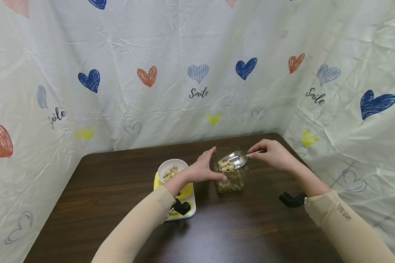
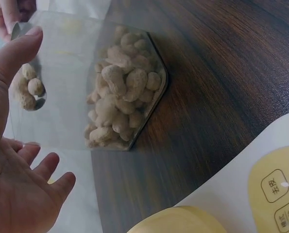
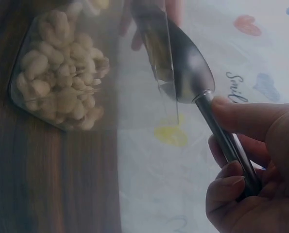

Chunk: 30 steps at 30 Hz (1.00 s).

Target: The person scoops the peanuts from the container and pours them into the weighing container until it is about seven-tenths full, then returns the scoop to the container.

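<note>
A clear square container (image 1: 230, 184) of unshelled peanuts (image 2: 117, 92) stands on the table. My left hand (image 1: 204, 168) spans its left side, the thumb at the front and the fingers toward the back, holding it near the rim. With my right hand (image 1: 273, 154) I grip the handle of a metal scoop (image 1: 238, 159), which tilts down into the container's mouth. Several peanuts lie in the scoop in the left wrist view. In the right wrist view, fingers and thumb wrap the scoop handle (image 3: 227, 145). The scoop's tip is partly hidden among peanuts and container wall.
Left of the container, a white bowl (image 1: 162, 166) with peanuts sits on a yellow and white kitchen scale (image 1: 190, 204), partly covered by my left forearm. The dark wooden table (image 1: 118, 175) ends at a white curtain (image 1: 171, 120) printed with hearts.
</note>
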Tool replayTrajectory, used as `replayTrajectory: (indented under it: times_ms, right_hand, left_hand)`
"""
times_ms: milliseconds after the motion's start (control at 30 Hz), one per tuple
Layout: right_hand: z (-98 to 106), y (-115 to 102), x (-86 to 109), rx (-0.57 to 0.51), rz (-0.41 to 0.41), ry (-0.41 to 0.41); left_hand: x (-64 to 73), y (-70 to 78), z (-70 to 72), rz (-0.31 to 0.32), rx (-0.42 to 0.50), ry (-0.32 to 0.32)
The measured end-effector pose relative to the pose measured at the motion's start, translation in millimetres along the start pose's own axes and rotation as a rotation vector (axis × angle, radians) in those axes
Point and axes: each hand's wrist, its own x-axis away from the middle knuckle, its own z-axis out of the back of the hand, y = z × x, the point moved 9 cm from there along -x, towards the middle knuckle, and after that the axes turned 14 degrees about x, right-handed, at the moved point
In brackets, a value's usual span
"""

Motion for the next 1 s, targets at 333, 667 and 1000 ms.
replayTrajectory:
  times_ms: [333,667,1000]
  right_hand:
    - [-1,1,-0.1,-0.003,0.003,0.009]
    - [2,7,2.7,-0.002,-0.028,0.002]
    - [2,14,4.8,-0.032,-0.042,-0.009]
  left_hand:
    - [1.4,-0.6,0.3,-0.002,0.013,0.004]
    - [-1.6,-3.1,-0.2,-0.009,-0.006,0.004]
    - [0.4,-1.1,0.6,0.007,0.006,-0.007]
